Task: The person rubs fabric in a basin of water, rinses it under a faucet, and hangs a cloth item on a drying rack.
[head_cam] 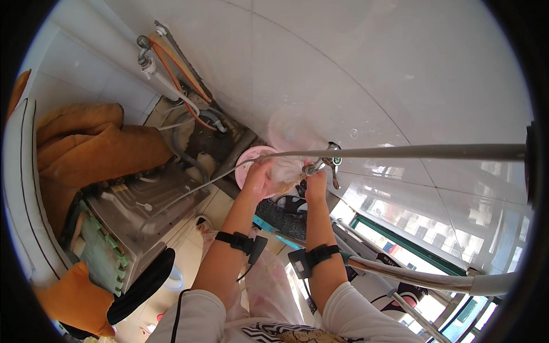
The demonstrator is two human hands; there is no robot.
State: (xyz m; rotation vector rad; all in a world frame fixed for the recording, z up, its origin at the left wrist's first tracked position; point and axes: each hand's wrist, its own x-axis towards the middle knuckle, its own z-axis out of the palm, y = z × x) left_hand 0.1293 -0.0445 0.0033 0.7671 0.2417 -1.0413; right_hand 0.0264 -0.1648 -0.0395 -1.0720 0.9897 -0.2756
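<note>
A pale, translucent, wet item (pixel 288 168), perhaps a plastic bag, is between my two hands, with a tan patch at its lower edge. My left hand (pixel 259 179) grips its left side, over a round pink basin (pixel 243 166). At its right side is my right hand (pixel 316 185), its fingers partly hidden by the spout. The chrome wall faucet (pixel 322 165) sticks out just above that hand. I cannot tell whether water is running. A thin grey pole (pixel 386 152) crosses in front of the basin and faucet.
On the left stands a metal appliance cabinet (pixel 158 210) with an orange padded cover (pixel 98 148). Pipes and hoses (pixel 171 85) run down the corner. Dark fabric (pixel 279 216) lies below my hands. A curved metal rail (pixel 407 272) and a window (pixel 411 246) are at the right.
</note>
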